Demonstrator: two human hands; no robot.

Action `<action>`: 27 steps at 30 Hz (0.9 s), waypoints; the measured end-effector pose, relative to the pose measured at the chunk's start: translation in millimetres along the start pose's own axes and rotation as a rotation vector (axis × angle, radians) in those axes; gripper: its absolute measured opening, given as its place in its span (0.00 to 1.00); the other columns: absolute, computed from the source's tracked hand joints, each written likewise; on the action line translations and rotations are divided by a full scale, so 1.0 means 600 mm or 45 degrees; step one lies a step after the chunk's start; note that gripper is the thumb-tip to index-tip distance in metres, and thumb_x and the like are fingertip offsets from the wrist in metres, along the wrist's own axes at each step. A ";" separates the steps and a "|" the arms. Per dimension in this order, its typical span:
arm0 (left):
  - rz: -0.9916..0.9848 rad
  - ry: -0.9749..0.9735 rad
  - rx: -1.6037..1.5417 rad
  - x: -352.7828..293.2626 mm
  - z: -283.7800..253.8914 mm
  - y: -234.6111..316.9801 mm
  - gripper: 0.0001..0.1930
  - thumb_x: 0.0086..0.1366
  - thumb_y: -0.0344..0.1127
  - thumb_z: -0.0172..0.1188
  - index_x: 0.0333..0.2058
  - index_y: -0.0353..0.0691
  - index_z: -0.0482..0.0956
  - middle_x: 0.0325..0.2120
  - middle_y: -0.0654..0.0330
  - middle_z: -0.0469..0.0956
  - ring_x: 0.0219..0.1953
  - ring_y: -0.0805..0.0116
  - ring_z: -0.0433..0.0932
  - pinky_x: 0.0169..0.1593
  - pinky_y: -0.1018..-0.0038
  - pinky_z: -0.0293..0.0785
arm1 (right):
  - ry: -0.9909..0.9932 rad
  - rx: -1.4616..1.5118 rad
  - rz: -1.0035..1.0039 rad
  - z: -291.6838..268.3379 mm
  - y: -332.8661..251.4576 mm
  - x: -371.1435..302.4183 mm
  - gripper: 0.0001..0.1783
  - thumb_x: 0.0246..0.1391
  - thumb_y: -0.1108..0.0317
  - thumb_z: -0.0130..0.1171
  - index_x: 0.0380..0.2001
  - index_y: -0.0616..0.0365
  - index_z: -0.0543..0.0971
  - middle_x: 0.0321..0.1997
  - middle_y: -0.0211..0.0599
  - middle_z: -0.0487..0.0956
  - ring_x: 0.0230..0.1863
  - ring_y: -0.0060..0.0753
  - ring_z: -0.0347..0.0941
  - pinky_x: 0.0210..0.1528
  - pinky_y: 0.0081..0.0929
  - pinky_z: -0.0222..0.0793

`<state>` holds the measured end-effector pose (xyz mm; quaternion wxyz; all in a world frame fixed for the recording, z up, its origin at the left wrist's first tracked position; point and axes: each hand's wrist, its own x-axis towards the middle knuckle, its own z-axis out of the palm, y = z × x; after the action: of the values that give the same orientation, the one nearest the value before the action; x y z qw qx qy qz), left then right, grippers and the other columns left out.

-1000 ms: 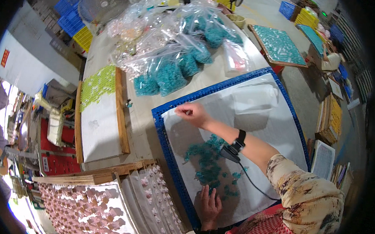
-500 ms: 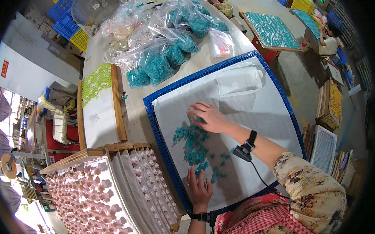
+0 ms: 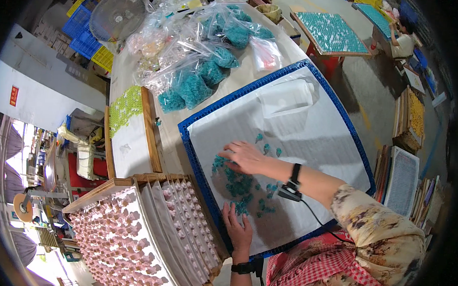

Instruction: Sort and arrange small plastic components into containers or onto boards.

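Note:
A loose heap of small teal pieces (image 3: 236,183) lies on a white sheet (image 3: 308,186) inside a blue-edged tray (image 3: 201,180). My right hand (image 3: 244,157) reaches over the far end of the heap, palm down, fingers stretched forward and partly covering pieces. My left hand (image 3: 238,230) rests at the heap's near end with its fingers apart. A few single teal pieces (image 3: 266,148) are scattered beyond the right hand, and others lie right of the heap. Each wrist wears a black strap. Whether anything lies under the right fingertips is hidden.
A white plastic tub (image 3: 287,100) stands at the sheet's far side. Clear bags of teal pieces (image 3: 194,89) crowd the table behind. At left are a wood-framed board with green pieces (image 3: 127,109) and stacked boards with pink pieces (image 3: 120,235). Another person (image 3: 404,44) sits at far right.
My right hand has moved left and slightly nearer over the heap. Several single teal pieces now show apart on the sheet beyond it. My left hand has shifted slightly left.

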<state>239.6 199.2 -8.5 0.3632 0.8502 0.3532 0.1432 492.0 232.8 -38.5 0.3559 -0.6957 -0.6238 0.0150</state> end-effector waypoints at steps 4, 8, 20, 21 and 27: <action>-0.059 -0.088 0.066 -0.023 -0.007 -0.010 0.26 0.63 0.32 0.53 0.59 0.34 0.60 0.62 0.43 0.54 0.65 0.45 0.53 0.65 0.54 0.54 | -0.235 -0.145 0.143 0.046 -0.041 0.048 0.20 0.49 0.59 0.59 0.47 0.50 0.76 0.47 0.38 0.71 0.53 0.39 0.66 0.51 0.37 0.65; -0.002 -0.158 0.412 -0.049 -0.004 -0.031 0.29 0.64 0.35 0.55 0.61 0.34 0.57 0.64 0.47 0.53 0.67 0.49 0.51 0.66 0.54 0.50 | -0.431 -0.152 0.105 0.044 -0.059 0.048 0.19 0.50 0.57 0.58 0.45 0.51 0.76 0.47 0.38 0.70 0.53 0.40 0.65 0.50 0.37 0.66; 0.034 -0.185 0.454 -0.057 -0.016 -0.061 0.32 0.63 0.38 0.56 0.61 0.32 0.56 0.65 0.48 0.50 0.68 0.53 0.47 0.68 0.54 0.42 | -0.407 -0.055 -0.290 -0.029 -0.121 -0.107 0.26 0.41 0.60 0.63 0.46 0.54 0.76 0.56 0.44 0.69 0.60 0.45 0.62 0.62 0.48 0.54; -0.005 -0.183 0.521 -0.061 -0.017 -0.061 0.31 0.62 0.38 0.58 0.60 0.31 0.59 0.65 0.48 0.51 0.69 0.54 0.47 0.68 0.54 0.43 | -0.319 -0.080 -0.438 0.000 -0.130 -0.125 0.24 0.42 0.59 0.62 0.46 0.54 0.76 0.55 0.43 0.70 0.60 0.44 0.62 0.63 0.49 0.53; -0.014 -0.366 0.723 -0.083 -0.041 -0.083 0.30 0.61 0.39 0.59 0.59 0.33 0.61 0.66 0.52 0.51 0.69 0.58 0.45 0.69 0.52 0.36 | -0.485 -0.104 -0.585 0.042 -0.145 -0.148 0.17 0.48 0.60 0.58 0.43 0.50 0.78 0.51 0.38 0.71 0.58 0.41 0.63 0.66 0.49 0.49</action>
<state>167.3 200.7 -26.6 0.1582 0.9272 0.3287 -0.0848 386.2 164.1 -49.9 0.1983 -0.5349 -0.8204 0.0393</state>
